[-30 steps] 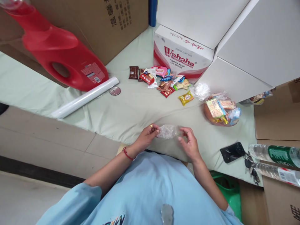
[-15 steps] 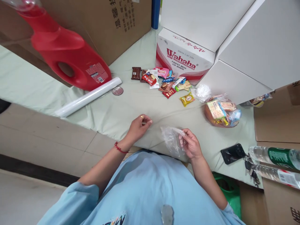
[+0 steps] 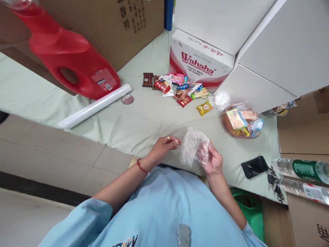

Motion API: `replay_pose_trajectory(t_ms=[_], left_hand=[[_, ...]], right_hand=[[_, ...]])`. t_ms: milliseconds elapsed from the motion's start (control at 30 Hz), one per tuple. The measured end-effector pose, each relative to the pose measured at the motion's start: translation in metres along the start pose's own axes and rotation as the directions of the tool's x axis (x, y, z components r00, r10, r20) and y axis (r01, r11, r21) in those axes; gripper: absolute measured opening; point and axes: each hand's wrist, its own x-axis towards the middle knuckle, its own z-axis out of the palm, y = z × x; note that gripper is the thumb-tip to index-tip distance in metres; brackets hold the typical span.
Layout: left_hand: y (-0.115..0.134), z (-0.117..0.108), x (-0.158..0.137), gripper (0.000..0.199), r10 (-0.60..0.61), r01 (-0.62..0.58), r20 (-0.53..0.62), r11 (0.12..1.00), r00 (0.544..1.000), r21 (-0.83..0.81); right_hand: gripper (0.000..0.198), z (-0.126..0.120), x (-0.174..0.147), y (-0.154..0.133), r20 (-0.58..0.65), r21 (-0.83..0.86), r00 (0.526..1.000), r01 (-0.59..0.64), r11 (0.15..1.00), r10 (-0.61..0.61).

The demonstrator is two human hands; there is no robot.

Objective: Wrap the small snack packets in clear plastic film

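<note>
A crumpled clear plastic bag point(image 3: 191, 145) is held up above the near edge of the cloth-covered table. My right hand point(image 3: 214, 160) grips its right side, with the plastic covering part of the fingers. At the bag's left edge, my left hand point(image 3: 166, 148) has its fingers curled and pressed together; whether they pinch any of the film cannot be made out. Beyond my hands lies a loose pile of wrapped snacks point(image 3: 182, 92), with a yellow-wrapped snack point(image 3: 205, 108) nearest. To the right stands a brown bowl point(image 3: 228, 125) holding several packets.
A white bundle of plastic point(image 3: 221, 100) lies beside the bowl. At right are a black phone point(image 3: 254, 167), keys point(image 3: 275, 183) and two water bottles point(image 3: 305, 169). A white roll point(image 3: 95, 108), a round disc point(image 3: 128, 99) and a red jug point(image 3: 74, 65) are left; a Wahaha carton point(image 3: 200, 65) stands behind.
My left hand has moved right, up to the bag's edge. The bag has been raised and spread wider in my right hand, which has turned slightly.
</note>
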Motion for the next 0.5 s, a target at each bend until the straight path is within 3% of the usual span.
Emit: replay_pose_trajectory(t_ms=[133,333,500], left_hand=[[0.005,-0.006,-0.003,0.045,-0.064,0.065,0.02,0.995,0.998,-0.077],[-0.007,0.014,0.002,0.048,-0.019,0.016,0.021,0.989,1.0,0.149],[-0.015,0.026,0.014,0.044,0.033,-0.034,0.008,0.985,0.999,0.167]], right_hand=[[0.026,-0.009,0.002,-0.01,-0.052,0.04,0.998,0.035,0.999,-0.033],[0.026,0.002,-0.003,-0.002,0.005,0.049,1.0,-0.013,0.999,0.013],[0.026,0.012,-0.004,0.005,0.079,0.016,0.996,-0.037,0.999,0.036]])
